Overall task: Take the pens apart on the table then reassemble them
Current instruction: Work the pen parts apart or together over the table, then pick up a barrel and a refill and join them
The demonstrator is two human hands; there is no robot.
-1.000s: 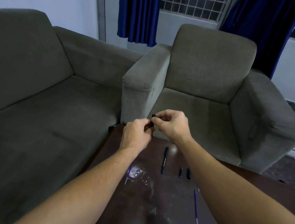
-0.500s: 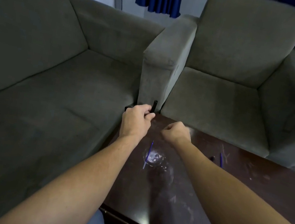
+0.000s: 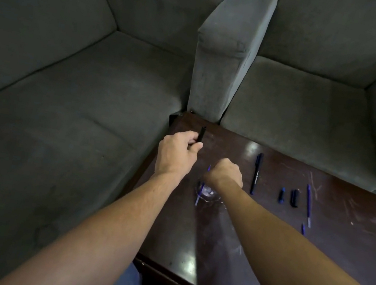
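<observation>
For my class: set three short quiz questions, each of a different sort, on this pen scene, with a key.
1. True or false: the left hand holds a black pen part.
2. Which lies nearest the right hand? A. whole pen B. black cap C. blue cap
3. Fill in: the black cap lies between the blue cap and a blue ____.
Key: 1 true; 2 A; 3 refill.

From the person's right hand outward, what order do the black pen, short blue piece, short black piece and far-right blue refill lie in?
Measured from the right hand, all on its right:
1. black pen, closest.
2. short blue piece, further right.
3. short black piece, beside the blue one.
4. far-right blue refill, farthest.
</observation>
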